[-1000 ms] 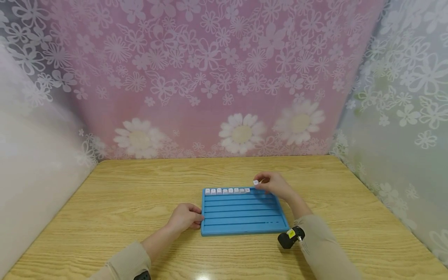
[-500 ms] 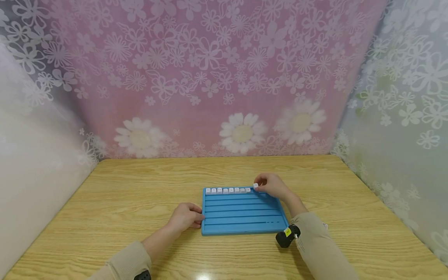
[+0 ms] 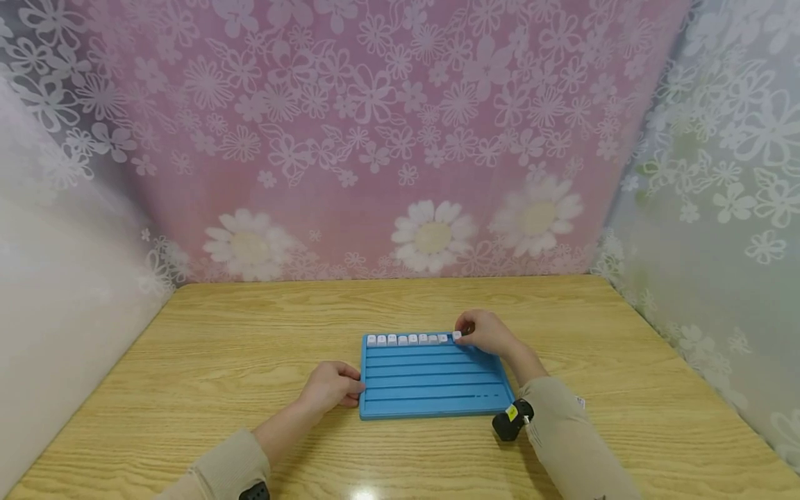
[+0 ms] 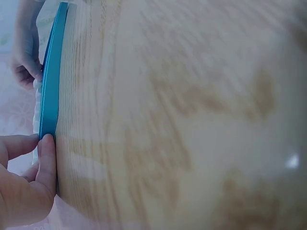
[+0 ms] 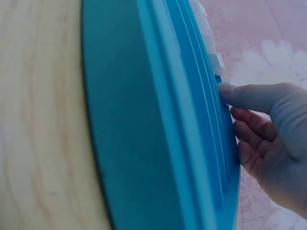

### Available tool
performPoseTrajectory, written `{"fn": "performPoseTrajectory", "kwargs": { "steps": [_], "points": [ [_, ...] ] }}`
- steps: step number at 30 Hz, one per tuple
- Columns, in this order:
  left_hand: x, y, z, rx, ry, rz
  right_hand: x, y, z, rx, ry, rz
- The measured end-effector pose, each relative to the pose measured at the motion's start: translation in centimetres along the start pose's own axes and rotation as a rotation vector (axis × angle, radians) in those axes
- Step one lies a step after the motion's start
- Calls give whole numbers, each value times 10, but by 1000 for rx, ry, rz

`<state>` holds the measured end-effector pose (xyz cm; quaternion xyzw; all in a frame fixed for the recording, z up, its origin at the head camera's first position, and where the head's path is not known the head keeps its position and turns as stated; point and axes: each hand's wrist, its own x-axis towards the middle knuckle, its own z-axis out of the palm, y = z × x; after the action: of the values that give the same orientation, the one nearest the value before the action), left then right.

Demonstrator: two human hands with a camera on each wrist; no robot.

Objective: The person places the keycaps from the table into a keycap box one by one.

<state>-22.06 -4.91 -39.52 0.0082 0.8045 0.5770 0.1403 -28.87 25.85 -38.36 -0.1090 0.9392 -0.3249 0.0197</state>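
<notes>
A shallow blue tray (image 3: 431, 379) with ridged rows lies on the table. White keycaps (image 3: 403, 340) line its top row from the left corner. Just right of them, my right hand (image 3: 489, 333) pinches one more white keycap (image 3: 457, 335) at the top row, a small gap from the last one. In the right wrist view the thumb (image 5: 249, 96) hides most of that keycap. At the tray's left side, my left hand (image 3: 328, 386) holds the edge between thumb and fingers. The left wrist view shows those fingers (image 4: 47, 160) on the tray's corner.
The wooden table (image 3: 262, 326) reaches back to a pink flowered curtain (image 3: 350, 173). Pale flowered sheets stand at both sides. A small white object (image 3: 580, 402) shows beside the right sleeve (image 3: 569, 430). A black wrist camera (image 3: 512, 419) hangs near the tray's lower right corner.
My right hand has lowered the keycap from above the tray's back edge to the top row. The left hand stays on the left edge.
</notes>
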Motion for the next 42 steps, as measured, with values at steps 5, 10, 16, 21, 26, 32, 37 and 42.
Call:
{"fn": "performPoseTrajectory", "kwargs": {
  "steps": [5,10,16,21,26,32,37,42],
  "points": [
    [0,0,0,2,-2,-5,1,2,1,-32,-8,-11],
    [0,0,0,-3,5,-10,1,1,0,-45,-4,-22],
    [-1,0,-1,-8,6,-9,2,1,2,-48,-11,-27],
    [-1,-1,-1,-8,5,-7,3,1,3,-44,-14,-13],
    [-1,0,0,-6,4,-3,3,1,2,-42,-18,-18],
    [0,-1,1,-14,1,3,2,0,3,-33,-22,-31],
    [0,-2,0,-13,-1,7,3,-1,4,-24,-21,-30],
    [1,-1,0,-11,-1,9,3,-2,5,-18,-23,-17]
  ]
}}
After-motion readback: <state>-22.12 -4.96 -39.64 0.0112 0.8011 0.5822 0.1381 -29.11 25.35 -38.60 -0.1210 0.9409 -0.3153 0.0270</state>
